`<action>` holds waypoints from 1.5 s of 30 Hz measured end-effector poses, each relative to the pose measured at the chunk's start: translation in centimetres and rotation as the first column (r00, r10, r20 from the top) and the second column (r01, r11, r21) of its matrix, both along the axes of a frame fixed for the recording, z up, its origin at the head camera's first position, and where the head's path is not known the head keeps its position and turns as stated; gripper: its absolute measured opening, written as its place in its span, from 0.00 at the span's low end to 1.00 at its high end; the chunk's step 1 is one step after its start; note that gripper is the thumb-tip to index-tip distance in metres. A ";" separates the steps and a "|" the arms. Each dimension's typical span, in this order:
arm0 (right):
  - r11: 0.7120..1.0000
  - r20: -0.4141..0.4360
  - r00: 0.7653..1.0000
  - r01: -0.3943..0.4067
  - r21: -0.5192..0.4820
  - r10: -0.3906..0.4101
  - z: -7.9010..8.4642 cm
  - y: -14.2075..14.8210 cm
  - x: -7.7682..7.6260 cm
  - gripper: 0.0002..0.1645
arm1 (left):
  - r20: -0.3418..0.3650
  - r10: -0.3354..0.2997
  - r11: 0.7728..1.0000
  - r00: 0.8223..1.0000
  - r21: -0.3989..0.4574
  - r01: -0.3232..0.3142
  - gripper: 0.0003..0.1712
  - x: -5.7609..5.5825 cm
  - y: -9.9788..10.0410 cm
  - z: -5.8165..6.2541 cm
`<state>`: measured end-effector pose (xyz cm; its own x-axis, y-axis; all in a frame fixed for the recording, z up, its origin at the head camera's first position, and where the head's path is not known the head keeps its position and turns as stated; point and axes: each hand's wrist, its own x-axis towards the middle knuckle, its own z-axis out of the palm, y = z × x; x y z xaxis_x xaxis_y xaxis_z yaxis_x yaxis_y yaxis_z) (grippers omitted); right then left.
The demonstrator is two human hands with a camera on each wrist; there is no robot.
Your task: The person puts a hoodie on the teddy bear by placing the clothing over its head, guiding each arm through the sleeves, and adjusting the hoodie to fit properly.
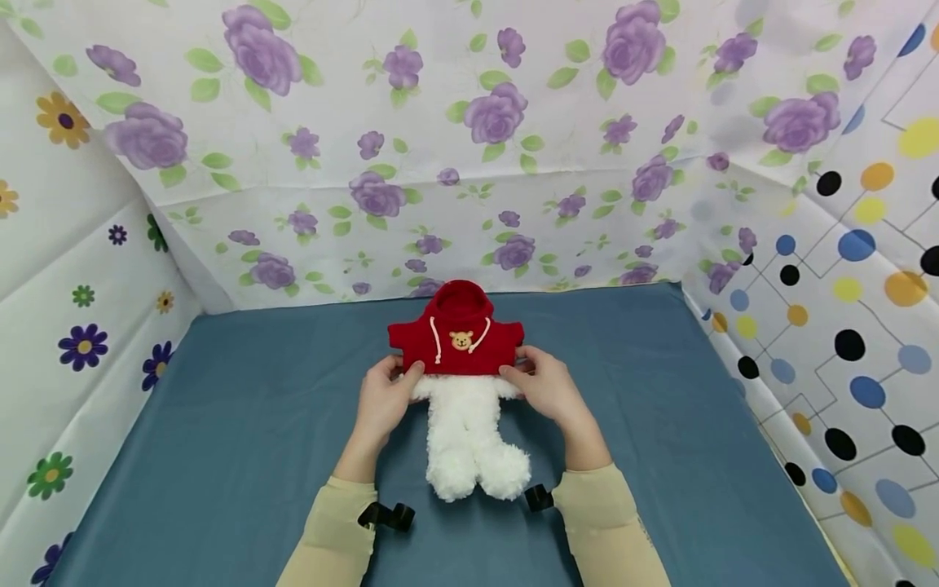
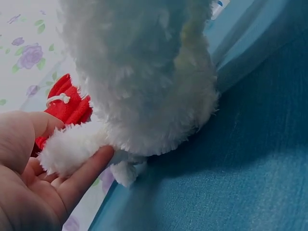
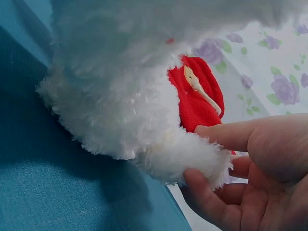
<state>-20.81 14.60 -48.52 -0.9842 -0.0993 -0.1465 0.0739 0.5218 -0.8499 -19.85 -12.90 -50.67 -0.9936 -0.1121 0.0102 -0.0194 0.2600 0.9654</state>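
Note:
A small red hoodie (image 1: 460,359) with white drawstrings and a bear-face patch lies over the upper part of a white fluffy plush toy (image 1: 462,432). The toy's head is hidden; its arms show just under the hem and its legs point toward me. My left hand (image 1: 385,397) pinches the hoodie's lower left corner, thumb on top. At the lower right corner my right hand (image 1: 550,387) does likewise. In the left wrist view, fingers also lie beneath a plush arm (image 2: 72,149). The other plush arm (image 3: 185,156) rests against my right fingers in the right wrist view.
A blue cloth (image 1: 242,440) covers the table. Behind it hangs a white sheet (image 1: 440,163) with purple flowers. More patterned sheets stand at the left (image 1: 88,269) and right (image 1: 844,326). Black straps with small devices (image 1: 389,515) sit on both wrists.

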 end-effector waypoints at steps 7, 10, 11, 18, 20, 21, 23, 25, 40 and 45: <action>1.000 0.002 1.000 -0.017 0.021 0.017 0.2 0.1 0.0 0.31 | -0.026 0.004 0.998 1.000 -0.067 -0.006 0.15 0.0 -0.1 0.1; 1.000 -0.009 1.000 -0.012 -0.008 0.012 0.4 0.2 0.1 0.31 | -0.073 0.004 1.000 0.997 -0.024 -0.006 0.13 -0.1 -0.2 -0.1; 1.000 -0.018 1.000 -0.012 -0.027 0.012 0.4 0.2 0.1 0.31 | -0.092 0.010 1.000 0.996 0.000 -0.010 0.13 -0.2 -0.1 -0.1; 0.990 -0.171 0.981 -0.105 -0.091 0.088 0.5 -0.1 0.2 0.34 | -0.261 0.033 0.995 0.965 0.104 -0.005 0.17 -0.3 0.0 -0.2; 0.991 -0.220 0.970 -0.121 -0.048 0.108 0.6 -0.2 0.3 0.34 | -0.296 0.004 0.996 0.955 0.088 0.023 0.16 -0.2 0.0 -0.2; 0.992 -0.236 0.965 -0.122 -0.026 0.113 0.6 -0.3 0.3 0.33 | -0.309 -0.016 0.996 0.951 0.078 0.042 0.15 -0.2 -0.1 -0.2; 0.994 -0.252 0.961 -0.112 0.011 0.111 0.6 -0.4 0.4 0.31 | -0.325 -0.057 0.996 0.944 0.048 0.077 0.13 -0.1 -0.2 -0.2; 0.994 -0.251 0.962 -0.100 0.034 0.105 0.5 -0.6 0.5 0.30 | -0.328 -0.096 0.994 0.940 0.020 0.108 0.14 0.1 -0.3 -0.3; 0.994 -0.204 0.973 -0.104 0.045 0.111 0.0 -0.7 0.6 0.23 | -0.269 -0.061 0.998 0.961 0.003 0.065 0.19 -0.1 -0.3 -0.6; 0.995 -0.191 0.976 -0.100 0.027 0.104 0.2 -0.8 0.5 0.16 | -0.231 -0.035 0.999 0.972 0.016 0.039 0.12 -0.3 -0.2 -0.7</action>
